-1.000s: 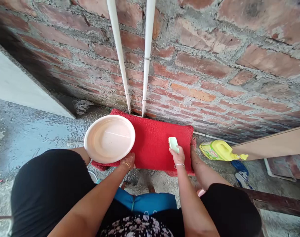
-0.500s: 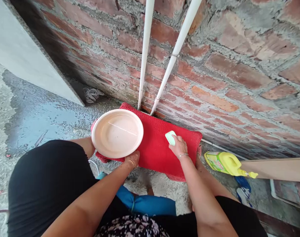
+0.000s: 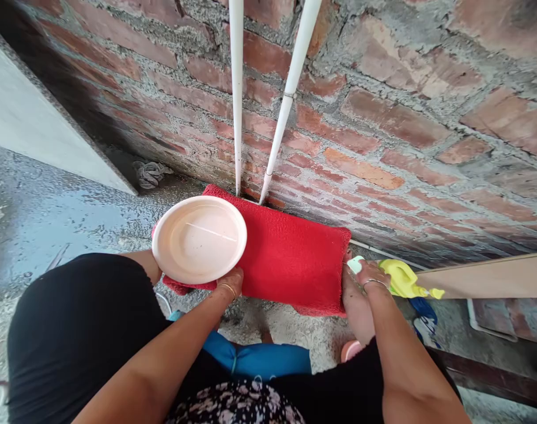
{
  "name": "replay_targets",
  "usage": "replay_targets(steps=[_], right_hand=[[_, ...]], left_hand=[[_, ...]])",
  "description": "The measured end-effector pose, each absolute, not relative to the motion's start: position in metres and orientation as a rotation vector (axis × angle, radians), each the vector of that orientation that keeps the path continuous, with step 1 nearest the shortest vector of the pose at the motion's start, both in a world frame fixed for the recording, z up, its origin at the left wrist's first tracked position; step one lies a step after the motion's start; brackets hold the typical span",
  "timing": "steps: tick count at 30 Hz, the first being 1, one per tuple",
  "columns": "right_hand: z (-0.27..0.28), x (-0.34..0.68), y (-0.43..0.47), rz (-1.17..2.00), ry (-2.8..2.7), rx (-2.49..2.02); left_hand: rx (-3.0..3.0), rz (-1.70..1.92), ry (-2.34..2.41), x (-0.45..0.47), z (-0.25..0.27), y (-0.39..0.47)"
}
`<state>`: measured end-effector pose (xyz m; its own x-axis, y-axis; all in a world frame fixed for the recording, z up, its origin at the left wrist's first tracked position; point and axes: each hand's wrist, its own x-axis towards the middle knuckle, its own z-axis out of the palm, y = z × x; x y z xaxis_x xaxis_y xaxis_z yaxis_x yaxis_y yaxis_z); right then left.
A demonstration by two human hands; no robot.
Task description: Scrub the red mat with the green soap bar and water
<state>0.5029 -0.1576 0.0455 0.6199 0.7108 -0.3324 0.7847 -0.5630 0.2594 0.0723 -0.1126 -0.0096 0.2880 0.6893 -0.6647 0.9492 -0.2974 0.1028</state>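
A pale pink basin (image 3: pixel 200 238) with clear water in it rests on the left end of a red textured mat (image 3: pixel 290 259). My left hand (image 3: pixel 231 282) grips the basin's near right rim, its fingers partly hidden beneath. Off the mat's right edge, beside my leg, my right hand (image 3: pixel 374 274) holds a small pale green block with rounded corners (image 3: pixel 355 264); its kind I cannot make out. Just beyond that hand lies a yellow bottle (image 3: pixel 403 278), partly covered by the hand.
Two white pipes (image 3: pixel 275 135) run down the brick wall (image 3: pixel 365 141) behind the mat. A grey-white cloth bundle (image 3: pixel 150 174) lies by a pale slab (image 3: pixel 43 112) at the left, near wet floor. A board (image 3: pixel 489 275) leans at the right.
My right hand has moved right, from above the mat to beyond its edge, carrying the pale green block. My left hand stays on the basin. The view has shifted slightly right.
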Motion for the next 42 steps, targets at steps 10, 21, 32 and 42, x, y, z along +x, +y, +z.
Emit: replay_targets(steps=[10,21,32,42], right_hand=[[0.036,0.367,-0.094,-0.429,1.735,2.243],[0.046,0.4,-0.102,-0.451,1.776,1.964],[0.061,0.451,-0.14,-0.374,1.422,2.107],[0.04,0.318,-0.052,-0.324,1.875,2.099]], left_hand=[[2.126,-0.722,1.454,0.073,-0.008,-0.113],[2.117,-0.71,1.455,0.071,-0.019,-0.113],[2.118,-0.688,1.46,0.071,-0.017,-0.114],[2.11,-0.727,1.466,0.071,-0.023,-0.113]])
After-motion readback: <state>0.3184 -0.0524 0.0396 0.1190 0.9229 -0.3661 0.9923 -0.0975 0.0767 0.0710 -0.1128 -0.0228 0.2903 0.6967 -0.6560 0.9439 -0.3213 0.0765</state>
